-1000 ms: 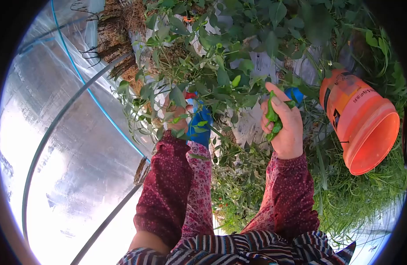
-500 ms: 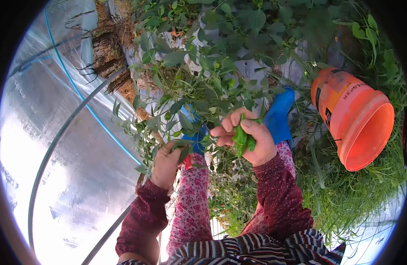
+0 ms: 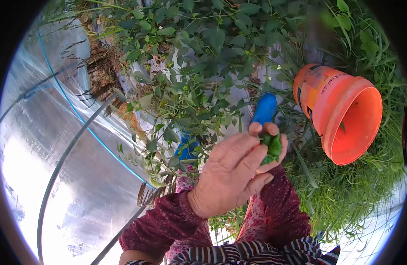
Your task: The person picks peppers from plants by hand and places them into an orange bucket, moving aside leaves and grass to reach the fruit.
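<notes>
Green peppers [image 3: 271, 148] sit bunched in my right hand [image 3: 280, 155], whose fingers curl round them. My left hand [image 3: 230, 170] has crossed over in front of it, back of the hand toward me. Its fingers are bent together against the peppers, and its thumb lies a little below. What the left fingers grip is hidden behind them. Much of my right palm and wrist is covered by the left hand. Beyond both hands grow leafy pepper plants [image 3: 199, 99].
An orange bucket [image 3: 316, 104] lies tilted at the right, mouth toward me, with bits of leaf inside. Grass [image 3: 345, 190] surrounds it. At left are plastic sheeting [image 3: 75, 176], a curved grey pipe [image 3: 57, 170] and a blue cord [image 3: 75, 108]. My blue boots [image 3: 265, 108] stand among the plants.
My left hand has left the plant and swung right to meet my right hand. The red thing seen at it before no longer shows. My right hand has shifted slightly right, still holding the peppers.
</notes>
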A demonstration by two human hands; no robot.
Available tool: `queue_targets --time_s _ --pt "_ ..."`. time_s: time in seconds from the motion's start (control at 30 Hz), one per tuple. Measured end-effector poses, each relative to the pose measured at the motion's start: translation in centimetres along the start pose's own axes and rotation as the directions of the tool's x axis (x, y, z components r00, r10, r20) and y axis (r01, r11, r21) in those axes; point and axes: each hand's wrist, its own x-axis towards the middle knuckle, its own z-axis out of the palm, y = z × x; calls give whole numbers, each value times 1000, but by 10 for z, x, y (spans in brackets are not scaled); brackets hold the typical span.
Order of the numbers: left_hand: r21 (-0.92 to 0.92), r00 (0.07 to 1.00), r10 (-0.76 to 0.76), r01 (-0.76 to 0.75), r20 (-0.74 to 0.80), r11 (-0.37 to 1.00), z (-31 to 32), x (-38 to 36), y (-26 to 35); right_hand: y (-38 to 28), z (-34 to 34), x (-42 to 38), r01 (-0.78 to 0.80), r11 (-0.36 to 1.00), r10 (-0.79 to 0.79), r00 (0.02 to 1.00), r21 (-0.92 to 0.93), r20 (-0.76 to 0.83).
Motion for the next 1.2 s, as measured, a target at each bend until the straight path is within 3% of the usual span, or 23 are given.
queue_targets --time_s 0.07,0.13,0.17,0.27,0.3,0.33,0.37,0.4,0.43,0.47,0.5,0.53,0.6,0.67,0.7,0.73,0.8,0.83,1.0,1.07,1.1,1.13,1.2 --pt "1 967 112 -115 -229 993 -6 27 -21 -33 40 5 -118 993 118 992 5 54" --pt "-168 927 -184 134 -326 977 -11 59 -56 -78 52 -7 -54 998 56 997 -34 51" --pt "-24 894 -198 206 -402 978 -9 70 -99 -101 66 -11 -22 997 28 997 -80 70" --pt "-58 643 -679 709 -354 703 -20 81 -226 -187 103 -37 105 937 -78 993 -333 92" --pt "-76 485 -851 858 -201 507 -27 84 -238 -215 112 -48 130 890 -121 991 -437 49" --pt "-76 485 -851 858 -201 507 -27 86 -244 -236 120 -54 147 831 -166 986 -537 13" --pt "-171 357 -933 917 -49 360 -23 86 -250 -247 124 -52 145 831 -166 986 -537 9" --pt "-239 223 -968 952 118 191 -17 82 -265 -257 127 -48 227 700 -436 887 -677 -154" --pt "98 414 -827 871 381 481 -16 77 -283 -264 128 -46 241 537 -682 688 -809 -248" --pt "240 552 -582 570 596 786 -18 76 -285 -269 126 -48 238 537 -682 687 -809 -251" --pt "58 499 -780 828 378 558 0 71 -282 -273 123 -50 185 475 -765 570 -860 -300" --pt "-200 326 -927 936 184 289 9 69 -281 -275 118 -51 122 416 -837 440 -901 -327" --pt "-94 299 -934 954 197 285 10 61 -275 -275 104 -60 136 382 -844 454 -914 -285" --pt "-235 378 -803 924 460 300 6 49 -254 -270 91 -68 152 343 -854 460 -927 -241" --pt "-435 544 -751 818 374 377 55 0 -358 -262 85 -66 176 370 -865 423 -912 -269" --pt "-434 541 -750 821 380 372 51 -8 -348 -258 78 -65 199 394 -873 385 -897 -298" --pt "-518 588 -695 780 413 351 35 -26 -310 -253 72 -61 207 417 -866 386 -885 -318" --pt "-199 662 -639 739 393 643 31 -33 -310 -245 73 -56 168 391 -870 387 -905 -304" --pt "124 860 -457 440 225 889 32 -83 -272 -227 81 -56 81 248 -896 399 -965 -196" --pt "-37 776 -614 624 146 780 33 -86 -252 -224 86 -60 146 386 -814 518 -911 -262" --pt "-24 809 -566 576 157 817 37 -94 -256 -212 91 -53 134 381 -815 516 -915 -264" --pt "-37 803 -571 585 171 810 44 -101 -261 -197 91 -47 51 263 -766 618 -964 -177" --pt "-639 800 -585 522 135 565 63 -120 -278 -153 106 -37 -42 120 -694 711 -992 -113"
